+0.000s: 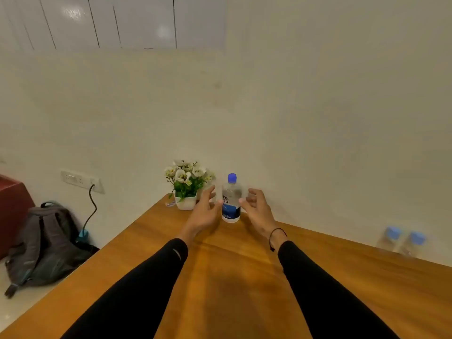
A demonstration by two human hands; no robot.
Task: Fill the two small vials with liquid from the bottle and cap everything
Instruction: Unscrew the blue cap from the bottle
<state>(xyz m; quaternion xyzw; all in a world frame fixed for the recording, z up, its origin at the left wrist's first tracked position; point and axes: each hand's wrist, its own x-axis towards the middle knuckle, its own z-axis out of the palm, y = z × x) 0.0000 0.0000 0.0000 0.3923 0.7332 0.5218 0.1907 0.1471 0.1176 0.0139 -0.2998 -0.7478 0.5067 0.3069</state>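
A clear bottle [231,199] with a blue cap and a blue label stands upright at the far edge of the wooden table [220,277]. My left hand [205,209] is just left of it and my right hand [256,206] just right of it. Both hands have loosely spread fingers and hold nothing; the left fingertips are close to the bottle's side, and I cannot tell if they touch it. Two small clear vials with blue caps, one [390,238] beside the other [413,243], stand together at the far right of the table, blurred.
A white pot of artificial flowers [187,189] stands left of the bottle by the wall. On the floor to the left lies a grey backpack [46,243], with a cable running up to a wall socket [80,181]. A dark red box [12,206] is at the left edge.
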